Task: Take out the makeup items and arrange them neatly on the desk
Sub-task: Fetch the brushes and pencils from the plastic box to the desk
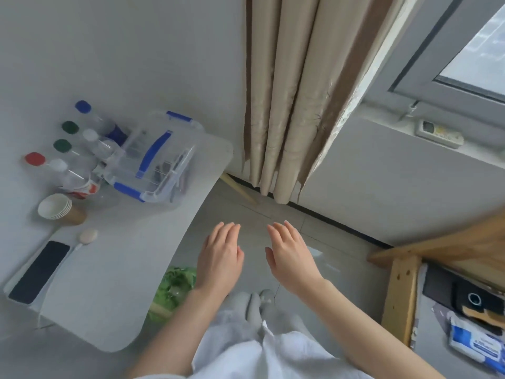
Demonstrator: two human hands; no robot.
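A clear plastic storage box (pixel 153 160) with a blue handle and blue clips stands closed at the far end of the white desk (pixel 109 269). Small dark items show through its walls, too blurred to name. My left hand (pixel 220 258) and my right hand (pixel 289 255) hover side by side over the floor, to the right of the desk. Both are flat with straight fingers and hold nothing. Neither touches the box or the desk.
Several bottles (pixel 82 149) with blue, green, red and white caps stand left of the box. A stack of paper cups (pixel 58 209), a beige sponge (pixel 88 236) and a black phone (pixel 39 272) lie along the desk's left side. Curtains (pixel 287 105), a wooden frame (pixel 401 291) at right.
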